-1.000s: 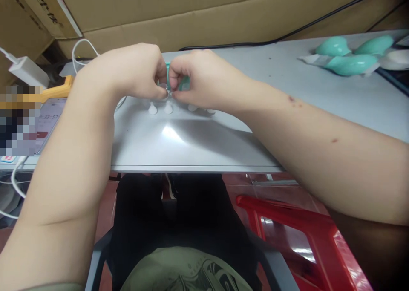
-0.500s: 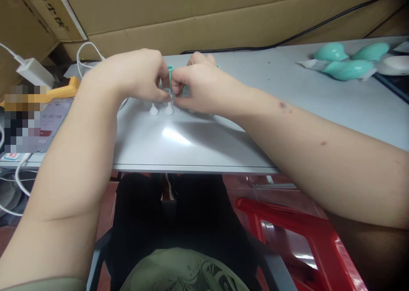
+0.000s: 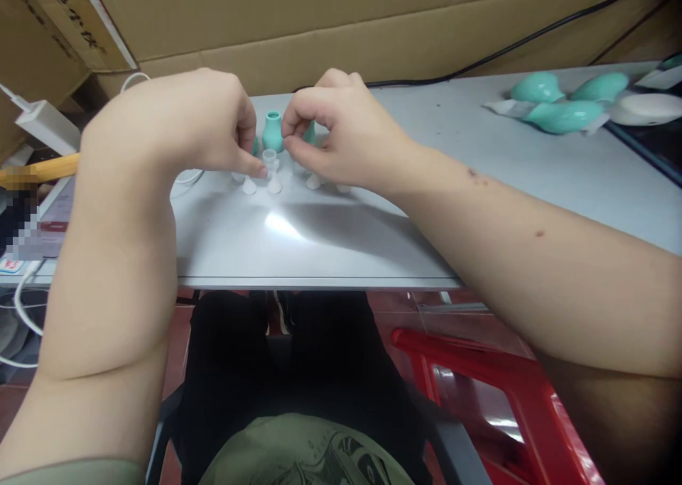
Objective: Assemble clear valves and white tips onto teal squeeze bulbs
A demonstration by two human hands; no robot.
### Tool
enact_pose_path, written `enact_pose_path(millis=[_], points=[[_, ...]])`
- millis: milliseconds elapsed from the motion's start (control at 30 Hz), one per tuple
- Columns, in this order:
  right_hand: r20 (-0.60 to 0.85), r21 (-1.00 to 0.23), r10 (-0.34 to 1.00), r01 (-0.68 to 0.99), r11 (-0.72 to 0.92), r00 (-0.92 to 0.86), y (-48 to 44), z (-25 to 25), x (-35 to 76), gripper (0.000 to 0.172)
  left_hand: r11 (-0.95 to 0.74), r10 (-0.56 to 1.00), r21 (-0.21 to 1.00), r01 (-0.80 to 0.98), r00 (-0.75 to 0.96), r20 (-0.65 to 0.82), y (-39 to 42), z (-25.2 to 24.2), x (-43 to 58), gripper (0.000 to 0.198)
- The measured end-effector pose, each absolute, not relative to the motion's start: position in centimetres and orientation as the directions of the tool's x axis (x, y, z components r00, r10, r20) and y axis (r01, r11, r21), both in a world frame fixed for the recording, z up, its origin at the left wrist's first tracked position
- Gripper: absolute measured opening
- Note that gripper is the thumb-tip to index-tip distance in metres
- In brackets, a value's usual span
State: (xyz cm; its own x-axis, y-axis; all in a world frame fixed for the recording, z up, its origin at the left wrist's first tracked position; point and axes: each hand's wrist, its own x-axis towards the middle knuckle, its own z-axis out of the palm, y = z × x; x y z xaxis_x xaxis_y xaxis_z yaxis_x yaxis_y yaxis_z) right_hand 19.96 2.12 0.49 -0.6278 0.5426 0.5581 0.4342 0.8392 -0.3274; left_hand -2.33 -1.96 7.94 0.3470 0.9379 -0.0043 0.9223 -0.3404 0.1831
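A small teal bulb-shaped bottle (image 3: 273,133) with an open round neck stands upright between my hands. In front of it is a clear little cup-like piece (image 3: 270,157) over a white cone-shaped foot (image 3: 273,184). My left hand (image 3: 213,119) is open, its thumb tip beside the clear piece and its curled fingers apart from the thumb. Just right of the bottle, my right hand (image 3: 344,126) has thumb and index finger close together in a pinch; what they hold, if anything, cannot be made out. More white cone-shaped pieces (image 3: 314,182) stand under my hands, partly hidden, with further teal parts behind.
At the right lie several teal bulbs (image 3: 567,116) with clear wrapping and a white rounded object (image 3: 647,109). A white charger (image 3: 49,124), a yellow-orange handle (image 3: 40,171) and a phone (image 3: 56,219) are at left. Cardboard (image 3: 320,23) walls the back; a red stool (image 3: 479,371) stands below.
My left hand has moved left, away from the clear piece. My right hand has shifted slightly up, and the teal bottle between them now shows more fully.
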Motion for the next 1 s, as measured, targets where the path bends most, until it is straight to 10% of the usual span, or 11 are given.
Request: enact_pose_path(millis=[100, 500, 767, 1000], points=[[0.572, -0.33, 0.542, 0.432, 0.839, -0.615, 2.2, 0.4, 20.0, 0.016, -0.253, 0.966, -0.055, 0.966, 0.248, -0.079, -2.1, 7.8, -1.8, 0.032], [0.52, -0.412, 0.598, 0.435, 0.801, -0.609, 1.7, 0.8, 19.9, 0.015, -0.256, 0.946, 0.008, 0.967, 0.252, -0.202, -1.7, 7.9, -2.3, 0.014], [0.613, -0.592, 0.579, 0.172, 0.787, -0.538, 0.7, 0.9, 20.0, 0.007, -0.452, 0.89, 0.496, 0.742, 0.343, 0.299, -4.2, 9.0, -3.3, 0.024], [0.534, -0.782, 0.733, 0.084, 0.618, -0.421, 0.7, 0.4, 19.2, 0.018, -0.401, 0.905, 0.773, 0.491, 0.342, 0.252, -2.6, 6.9, -2.5, 0.038]])
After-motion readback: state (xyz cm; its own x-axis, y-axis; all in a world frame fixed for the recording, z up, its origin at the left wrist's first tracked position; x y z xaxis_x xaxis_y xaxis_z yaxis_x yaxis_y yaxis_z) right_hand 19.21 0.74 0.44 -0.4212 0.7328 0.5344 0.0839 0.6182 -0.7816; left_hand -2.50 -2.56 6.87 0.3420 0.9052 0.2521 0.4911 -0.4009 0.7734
